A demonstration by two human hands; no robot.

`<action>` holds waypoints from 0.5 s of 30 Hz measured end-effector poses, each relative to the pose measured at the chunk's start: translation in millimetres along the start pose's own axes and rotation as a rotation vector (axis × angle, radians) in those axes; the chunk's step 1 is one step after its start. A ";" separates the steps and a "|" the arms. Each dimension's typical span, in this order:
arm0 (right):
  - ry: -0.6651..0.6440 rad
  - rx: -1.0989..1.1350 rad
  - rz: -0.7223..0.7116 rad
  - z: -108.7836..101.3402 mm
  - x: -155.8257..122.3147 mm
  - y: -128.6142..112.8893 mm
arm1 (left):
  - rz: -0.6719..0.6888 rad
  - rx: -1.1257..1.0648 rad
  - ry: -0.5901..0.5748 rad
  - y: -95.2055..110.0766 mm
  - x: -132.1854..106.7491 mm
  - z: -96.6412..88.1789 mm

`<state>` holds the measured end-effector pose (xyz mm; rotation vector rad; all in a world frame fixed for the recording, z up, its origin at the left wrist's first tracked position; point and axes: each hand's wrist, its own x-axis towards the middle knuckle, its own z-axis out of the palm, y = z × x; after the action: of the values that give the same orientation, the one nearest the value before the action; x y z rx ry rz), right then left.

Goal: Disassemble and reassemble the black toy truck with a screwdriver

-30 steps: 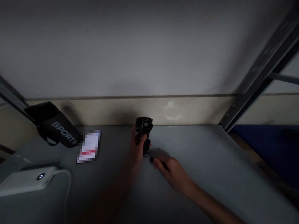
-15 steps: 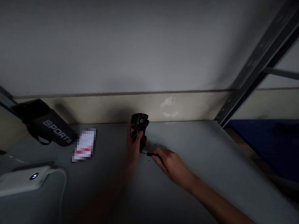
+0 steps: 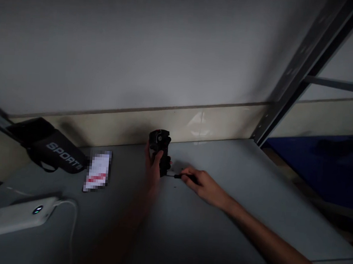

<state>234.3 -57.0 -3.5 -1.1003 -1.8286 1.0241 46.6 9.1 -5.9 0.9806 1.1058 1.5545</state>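
My left hand [image 3: 153, 168] is closed around a black game controller [image 3: 160, 141], holding it on end above the table near the wall. Its thumb presses on the near face, and two round knobs, likely thumbsticks, stick out on the right side. In my right hand [image 3: 196, 180] is a small screwdriver [image 3: 177, 176] with a black handle, pinched between the fingers. The thin metal shaft points left and its tip meets the lower end of the controller; the exact contact spot is too dark to make out. A tiny dark speck lies on the table just below the shaft.
On the grey table [image 3: 218, 230], a black bottle pouch marked SPORT [image 3: 60, 150] lies at the left, with a blurred-out white and red item [image 3: 98, 171] beside it. A white power bank [image 3: 18, 217] with a cable sits nearer. Metal shelf posts [image 3: 286, 99] flank the table.
The controller and both hands appear slightly further left and higher, partly from a small camera shift. The screwdriver shaft now shows more clearly at the controller's lower end.
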 end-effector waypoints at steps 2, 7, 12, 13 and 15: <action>0.009 0.035 0.033 -2.9 2.1 2.9 | -0.017 -0.034 0.004 0.0 1.7 -0.3; 0.081 0.181 0.104 -10.8 10.2 9.2 | -0.063 -0.123 -0.004 1.1 3.5 1.3; 0.372 0.259 0.123 -25.7 18.5 20.0 | -0.119 -0.212 0.030 -0.4 7.4 -2.3; 0.400 0.248 0.123 -28.2 19.3 22.6 | -0.127 -0.223 0.034 -0.8 8.1 -3.6; 0.405 0.213 0.129 -31.6 20.0 26.9 | -0.136 -0.225 0.031 -1.7 9.1 -6.3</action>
<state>263.8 -22.5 -11.3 -1.2048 -1.3124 0.9612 39.1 17.0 -8.5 0.7181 0.9737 1.5484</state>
